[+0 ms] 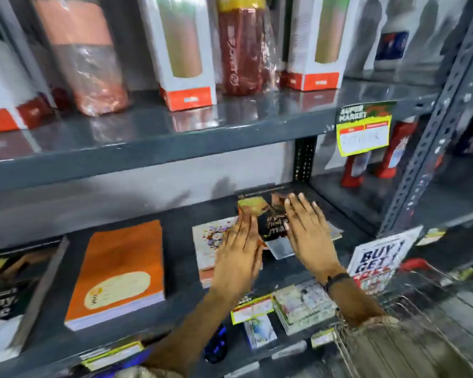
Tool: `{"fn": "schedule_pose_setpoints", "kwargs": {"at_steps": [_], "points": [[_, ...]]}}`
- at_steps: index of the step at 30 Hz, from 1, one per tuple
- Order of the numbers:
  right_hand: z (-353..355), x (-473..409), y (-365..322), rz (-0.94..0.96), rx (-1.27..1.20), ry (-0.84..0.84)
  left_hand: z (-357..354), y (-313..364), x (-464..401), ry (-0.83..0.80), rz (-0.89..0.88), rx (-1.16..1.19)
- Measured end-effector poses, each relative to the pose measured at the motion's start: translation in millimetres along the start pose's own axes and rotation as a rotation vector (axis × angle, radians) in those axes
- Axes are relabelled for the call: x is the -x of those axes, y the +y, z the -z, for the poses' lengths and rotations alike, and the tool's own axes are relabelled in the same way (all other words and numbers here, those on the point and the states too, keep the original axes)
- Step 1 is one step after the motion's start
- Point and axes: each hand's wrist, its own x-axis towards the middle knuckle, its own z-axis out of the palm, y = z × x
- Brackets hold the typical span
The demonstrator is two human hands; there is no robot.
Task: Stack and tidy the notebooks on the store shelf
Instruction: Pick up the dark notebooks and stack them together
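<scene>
Across the frame's middle runs the grey metal shelf (180, 279); at centre right lies a loose heap of dark-covered notebooks (275, 222). Both flat, open hands, left hand (239, 249) and right hand (309, 230), bracket it. Squaring edges inward evenly should align them.

Both hands reach into the grey shelf (175, 317). The left hand (239, 255) and right hand (307, 230) lie flat, fingers spread, on a loose pile of notebooks (273, 227). An orange notebook stack (118, 271) sits well apart to the left.
</scene>
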Motion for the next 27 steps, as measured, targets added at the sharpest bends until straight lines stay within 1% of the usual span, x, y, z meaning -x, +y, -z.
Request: {"fn": "schedule_pose_setpoints", "kwargs": {"at_steps": [1, 2, 3, 4, 5, 6, 8, 10, 12, 13, 14, 16, 18, 20, 23, 25, 27], "points": [[-11.2, 0.1, 11.5, -0.085, -0.033, -0.086, -9.6, 5.9, -2.6, -0.025, 0.073, 0.014], [-19.4, -3.1, 25.6, -0.173, -0.063, -0.128, -17.7, 14.3, -10.5, -0.109, 0.168, 0.074], [-29.3, -4.2, 36.9, -0.259, -0.088, -0.215, -25.5, 20.6, -15.1, -0.206, 0.27, 0.112], [-37.2, -4.1, 47.6, -0.374, -0.115, -0.326, -29.5, 28.1, -20.4, -0.343, 0.377, 0.166], [-44.9, -7.4, 58.4, -0.458, -0.11, -0.427, -39.2, 34.2, -26.6, -0.407, 0.457, 0.209], [-48.8, -11.3, 67.1, -0.524, -0.096, -0.516, -45.8, 39.6, -33.5, -0.437, 0.534, 0.262], [-54.2, -17.7, 79.3, -0.604, -0.077, -0.625, -58.4, 46.2, -43.2, -0.432, 0.664, 0.414], [-61.5, -20.4, 88.4, -0.634, -0.045, -0.636, -69.1, 49.3, -49.5, -0.345, 0.779, 0.581], [-66.8, -20.6, 94.1, -0.663, -0.044, -0.605, -77.8, 49.6, -55.9, -0.236, 0.873, 0.724], [-67.6, -20.2, 95.9, -0.685, -0.056, -0.596, -81.6, 49.0, -59.7, -0.21, 0.915, 0.777], [-69.5, -20.2, 98.1, -0.699, -0.062, -0.588, -88.3, 48.3, -64.6, -0.187, 0.978, 0.874], [-71.4, -20.8, 101.1, -0.702, -0.035, -0.554, -94.8, 52.1, -79.3, -0.151, 1.133, 1.143], [-69.2, -22.1, 101.5, -0.722, -0.035, -0.535, -97.4, 54.4, -91.6, -0.093, 1.234, 1.327], [-62.7, -26.5, 97.8, -0.786, -0.134, -0.484, -92.7, 47.7, -95.9, -0.075, 1.248, 1.428], [-45.6, -38.2, 80.4, -0.878, -0.398, -0.353, -72.2, 19.6, -90.4, -0.006, 1.21, 1.527], [-34.9, -47.5, 56.5, -0.882, -0.54, -0.321, -52.3, -7.3, -78.1, 0.045, 1.228, 1.591], [-26.0, -56.9, 20.6, -0.861, -0.728, -0.32, -29.2, -43.5, -57.5, 0.073, 1.203, 1.629]]}}
